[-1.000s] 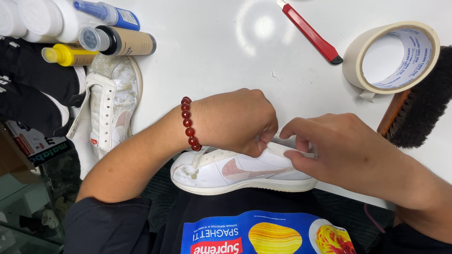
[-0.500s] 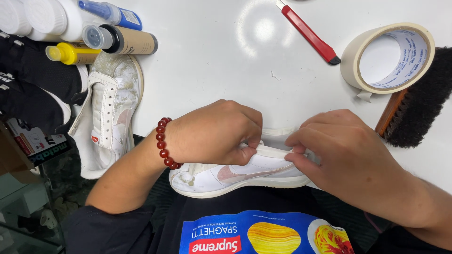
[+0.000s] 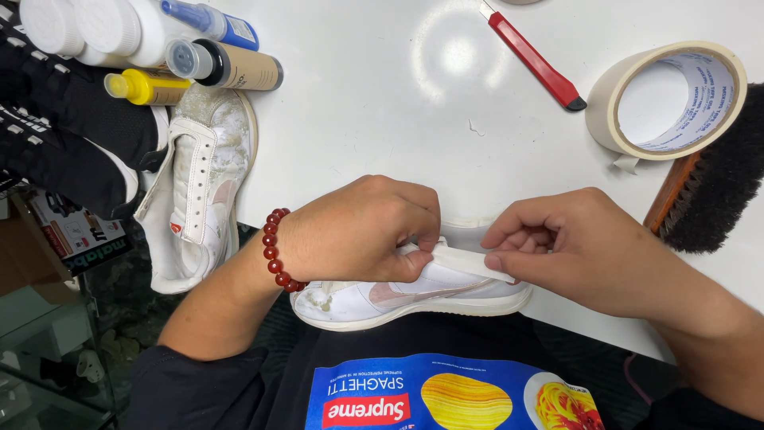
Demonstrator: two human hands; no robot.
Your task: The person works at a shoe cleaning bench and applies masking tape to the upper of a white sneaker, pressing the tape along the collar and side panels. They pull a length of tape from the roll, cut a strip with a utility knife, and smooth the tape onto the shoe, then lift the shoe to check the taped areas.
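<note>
Pressing cream tape strip (image 3: 469, 261) onto white sneaker (image 3: 398, 295), both hands.

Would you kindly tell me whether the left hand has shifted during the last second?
Yes. The left hand has slid left along the white sneaker, toward the beige shoe hanging over the table edge.

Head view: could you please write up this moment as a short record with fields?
Left hand: left hand, red bead bracelet on its wrist, pressing a strip of cream masking tape onto the white sneaker with a pinkish side mark
Right hand: right hand, pinching the strip's other end
Sneaker position: on its side at the white table's near edge
Left of it: second dirty white sneaker, bottles above it
Upper right: cream tape roll, red utility knife, dark-bristled wooden brush
</note>
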